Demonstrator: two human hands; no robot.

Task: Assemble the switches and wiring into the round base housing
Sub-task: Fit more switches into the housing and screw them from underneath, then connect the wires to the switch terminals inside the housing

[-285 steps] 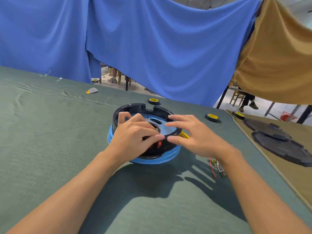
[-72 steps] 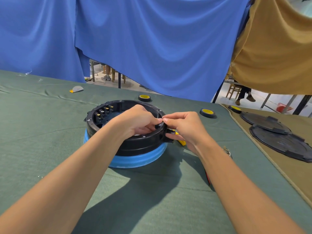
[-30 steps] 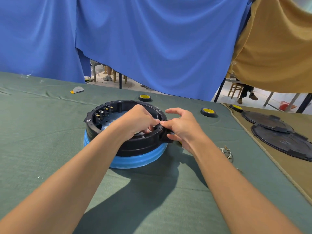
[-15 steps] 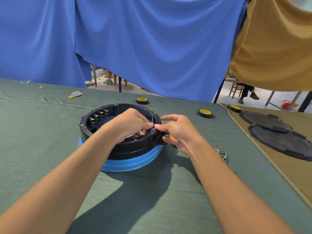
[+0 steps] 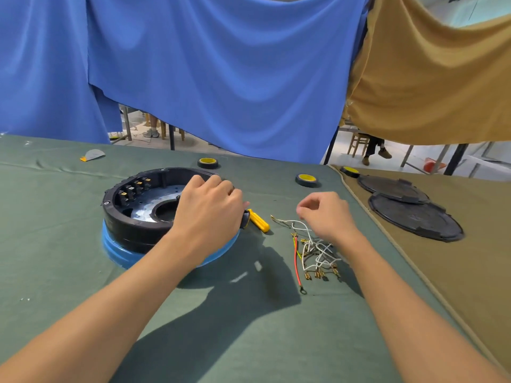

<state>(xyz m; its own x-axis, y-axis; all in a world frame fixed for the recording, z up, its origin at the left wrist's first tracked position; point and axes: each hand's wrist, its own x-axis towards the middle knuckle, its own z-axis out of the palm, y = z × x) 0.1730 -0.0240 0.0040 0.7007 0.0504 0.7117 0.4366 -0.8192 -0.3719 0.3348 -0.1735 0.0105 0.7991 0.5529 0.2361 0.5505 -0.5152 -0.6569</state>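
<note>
Green cloth table (image 5: 249,341): open cloth in the near half, between the two forearms. Its right edge meets a tan cloth (image 5: 470,272) running near to far.

Wire bundle (image 5: 315,252) lies right of centre, white leads with brass terminals, one red wire (image 5: 296,261) on its left side. Right hand (image 5: 326,214) hovers just over the bundle's far end, wrist raised, fingers curled, thumb and forefinger tips close together. Can't tell if it pinches a lead.

Yellow-handled screwdriver (image 5: 258,223) lies between bundle and housing, touching the housing side.

Round base housing (image 5: 132,219) sits left of centre on a blue ring (image 5: 119,252), switches (image 5: 135,187) in a row inside its far-left wall. Left hand (image 5: 210,208) lies palm down over the right rim, fingers curled round it, thumb tip showing outside: clamped on the rim.

Far: three tape rolls (image 5: 208,162), grey scrap (image 5: 92,154) far left, two black lids (image 5: 414,217) on the tan cloth. Blue curtain (image 5: 221,78) hangs behind the far edge.
</note>
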